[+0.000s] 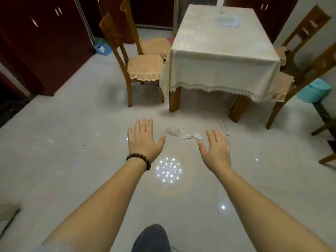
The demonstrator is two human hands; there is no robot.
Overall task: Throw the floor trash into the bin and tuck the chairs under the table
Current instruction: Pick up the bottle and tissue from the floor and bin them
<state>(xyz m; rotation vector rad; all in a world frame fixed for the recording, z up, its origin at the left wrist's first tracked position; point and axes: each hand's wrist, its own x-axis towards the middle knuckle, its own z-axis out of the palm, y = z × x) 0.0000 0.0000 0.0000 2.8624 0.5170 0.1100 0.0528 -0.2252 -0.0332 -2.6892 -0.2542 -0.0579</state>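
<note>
White crumpled paper trash (192,136) lies on the glossy floor in front of the table (221,57), with a pale clear wrapper (173,131) beside it. My left hand (145,140), with a bead bracelet at the wrist, is spread flat above the floor to the left of the trash. My right hand (217,149) is spread flat just right of it. Neither hand holds anything. Two wooden chairs (138,64) with cushions stand pulled out at the table's left side. Another chair (294,77) stands at its right. A blue bin (101,49) sits by the dark cabinet.
A teal bin (313,90) stands at the right behind the chair. Dark red cabinets (36,42) line the left wall. A tissue pack (227,21) lies on the tablecloth. My shoe (151,237) shows at the bottom. More chair legs (327,128) stand at far right.
</note>
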